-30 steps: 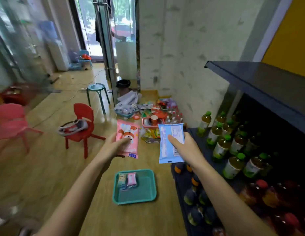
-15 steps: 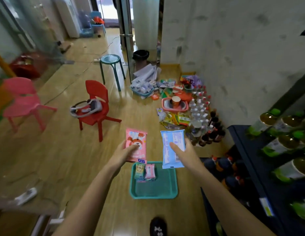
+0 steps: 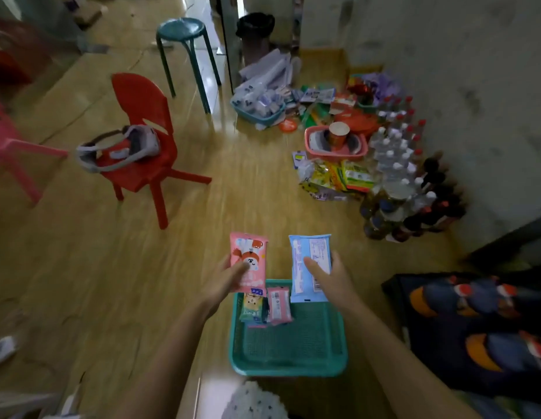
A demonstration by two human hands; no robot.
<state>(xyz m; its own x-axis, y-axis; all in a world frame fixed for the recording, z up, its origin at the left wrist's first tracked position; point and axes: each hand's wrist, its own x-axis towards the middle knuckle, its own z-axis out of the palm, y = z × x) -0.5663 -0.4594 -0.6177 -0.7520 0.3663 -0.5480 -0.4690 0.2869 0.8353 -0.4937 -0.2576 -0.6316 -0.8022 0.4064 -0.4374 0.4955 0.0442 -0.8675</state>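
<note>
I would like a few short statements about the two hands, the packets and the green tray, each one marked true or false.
1. The left hand holds a pink packet. True.
2. The right hand holds a yellow packet. False: it holds a blue packet.
3. The green tray has small packets in it. True.
4. The tray stands on a table. False: it stands on the wooden floor.
5. The seat of the red chair is bare. False: a grey headset lies on it.

Wooden floor (image 3: 82,267), red chair (image 3: 142,128), teal stool (image 3: 184,28), pale wall (image 3: 459,71)
</note>
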